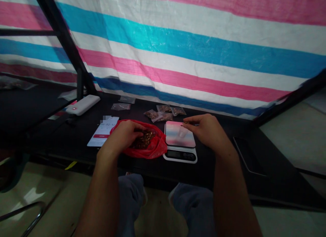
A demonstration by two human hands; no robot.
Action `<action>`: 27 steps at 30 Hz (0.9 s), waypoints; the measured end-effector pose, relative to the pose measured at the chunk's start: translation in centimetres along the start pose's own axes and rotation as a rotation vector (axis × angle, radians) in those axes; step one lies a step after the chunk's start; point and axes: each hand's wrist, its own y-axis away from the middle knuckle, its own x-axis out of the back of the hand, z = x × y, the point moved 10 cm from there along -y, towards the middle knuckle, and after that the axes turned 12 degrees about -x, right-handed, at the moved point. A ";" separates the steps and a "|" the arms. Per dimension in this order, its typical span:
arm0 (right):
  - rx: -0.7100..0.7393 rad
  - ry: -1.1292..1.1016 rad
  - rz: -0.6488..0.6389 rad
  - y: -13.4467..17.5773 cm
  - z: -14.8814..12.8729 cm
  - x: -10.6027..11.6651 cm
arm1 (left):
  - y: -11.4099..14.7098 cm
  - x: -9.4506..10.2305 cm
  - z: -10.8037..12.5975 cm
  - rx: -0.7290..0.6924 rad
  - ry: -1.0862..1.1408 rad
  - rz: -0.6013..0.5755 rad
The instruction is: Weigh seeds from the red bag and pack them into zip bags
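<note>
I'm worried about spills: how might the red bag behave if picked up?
The red bag would probably flop, since its sides look thin and crumpled. Tilted, it might spill, as its top gapes open over small, loose-looking brown pieces.

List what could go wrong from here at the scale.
Spill: the right hand seems to pinch something small near the far edge of the scale, so it might drop wide.
Skewed reading: the red bag lies against or very close to the scale and could press on it.
Scatter: with the left hand inside the open bag, a quick pull might fling out brown pieces.
</note>
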 end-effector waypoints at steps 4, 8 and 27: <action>0.031 0.038 -0.061 0.0 -0.1 -0.9 | 0.1 0.3 0.8 -0.019 -0.038 0.008; 0.047 0.103 -0.063 0.0 -0.1 -0.9 | 0.2 0.7 1.1 -0.007 -0.073 0.025; 0.048 0.166 -0.115 -0.3 0.1 -1.9 | 0.2 0.7 1.7 -0.021 -0.033 0.033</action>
